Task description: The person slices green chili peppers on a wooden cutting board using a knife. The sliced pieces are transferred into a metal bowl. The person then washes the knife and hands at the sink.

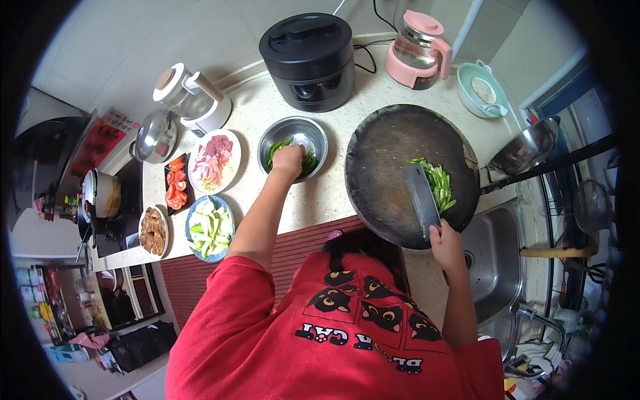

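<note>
My left hand (288, 158) reaches down into a stainless steel bowl (316, 137), among green pepper pieces (310, 163). Its fingertips are hidden, so whether it grips any pieces cannot be told. In my right hand (445, 244) is the handle of a cleaver (421, 195), its dark blade resting on a thick round wooden chopping board (382, 150). Sliced green peppers (440, 186) lie in a heap along the right side of the blade.
Left of the bowl sit plates of sliced meat (210, 160), cut green vegetable (211, 227) and brown meat (152, 232), plus a tray of tomatoes (176, 186). A black electric cooker (307, 65) and pink kettle (417, 52) stand behind. A sink (492, 255) adjoins the board's right.
</note>
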Demonstrator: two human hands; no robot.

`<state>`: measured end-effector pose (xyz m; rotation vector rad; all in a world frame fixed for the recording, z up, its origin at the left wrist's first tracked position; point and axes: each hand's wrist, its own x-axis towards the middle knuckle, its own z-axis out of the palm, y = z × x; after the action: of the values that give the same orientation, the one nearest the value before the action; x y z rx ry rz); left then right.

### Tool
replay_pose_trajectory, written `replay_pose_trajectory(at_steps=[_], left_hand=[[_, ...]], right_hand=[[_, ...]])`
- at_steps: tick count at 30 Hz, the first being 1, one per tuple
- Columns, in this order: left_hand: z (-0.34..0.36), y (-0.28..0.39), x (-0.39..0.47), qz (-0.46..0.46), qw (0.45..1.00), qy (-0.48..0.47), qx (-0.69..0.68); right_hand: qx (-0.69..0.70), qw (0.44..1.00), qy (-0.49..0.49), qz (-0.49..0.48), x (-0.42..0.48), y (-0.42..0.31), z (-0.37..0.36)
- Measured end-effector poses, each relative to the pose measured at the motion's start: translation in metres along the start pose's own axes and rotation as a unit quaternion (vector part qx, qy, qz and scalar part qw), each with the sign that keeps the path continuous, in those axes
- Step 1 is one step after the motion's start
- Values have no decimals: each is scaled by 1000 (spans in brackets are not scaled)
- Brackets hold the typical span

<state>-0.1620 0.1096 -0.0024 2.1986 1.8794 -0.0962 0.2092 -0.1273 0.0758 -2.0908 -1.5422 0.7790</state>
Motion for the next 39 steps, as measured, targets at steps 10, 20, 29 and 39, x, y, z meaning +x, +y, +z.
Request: replay_pose_trajectory(at_steps=[10, 20, 29, 39], left_hand=[[-15, 7, 7, 49, 995, 20, -85], [10, -4, 16, 17, 998, -8, -59], [-22, 6, 8, 66, 988, 95, -103], [5, 182, -57, 515, 815, 83, -255]], right_hand=[[25, 1000, -12, 10, -7, -20, 2], [57, 998, 14, -7, -12, -16, 2], [24, 998, -43, 31, -19, -16, 13], [14, 1000, 8, 18, -6, -1, 11]])
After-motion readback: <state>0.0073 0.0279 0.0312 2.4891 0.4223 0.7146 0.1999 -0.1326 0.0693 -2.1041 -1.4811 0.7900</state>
